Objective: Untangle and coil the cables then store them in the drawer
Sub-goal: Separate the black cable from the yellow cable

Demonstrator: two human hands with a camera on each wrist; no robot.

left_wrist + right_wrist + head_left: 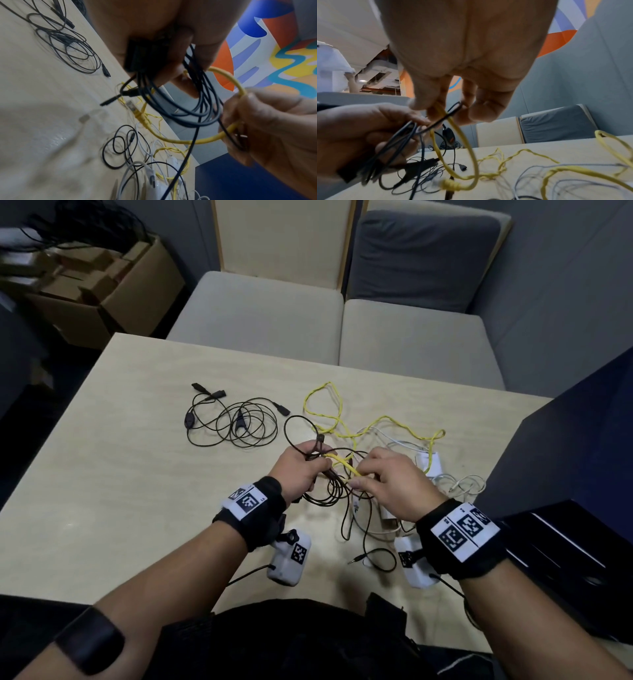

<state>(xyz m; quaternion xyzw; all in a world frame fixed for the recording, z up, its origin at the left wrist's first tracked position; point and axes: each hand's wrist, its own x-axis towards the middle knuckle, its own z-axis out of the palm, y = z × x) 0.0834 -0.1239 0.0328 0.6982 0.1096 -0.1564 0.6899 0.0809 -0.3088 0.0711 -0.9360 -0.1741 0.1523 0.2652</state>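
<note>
A tangle of black, yellow and white cables lies at the middle of the wooden table (113, 474). My left hand (301, 467) grips a bunch of black cable loops (180, 108) together with a black plug (137, 54). Just to its right, my right hand (383, 477) pinches a loop of the yellow cable (228, 79) and a strand of black cable (452, 112). The yellow cable (387, 421) trails away over the table, and its plug end (448, 185) hangs low. White cables (455, 484) lie under and right of my right hand.
A separate loose black cable (233, 419) lies on the table at the back left. A dark drawer unit (561, 474) stands at the right edge. Two cushioned chairs (260, 313) stand beyond the table, and a cardboard box (113, 289) sits on the floor at the left.
</note>
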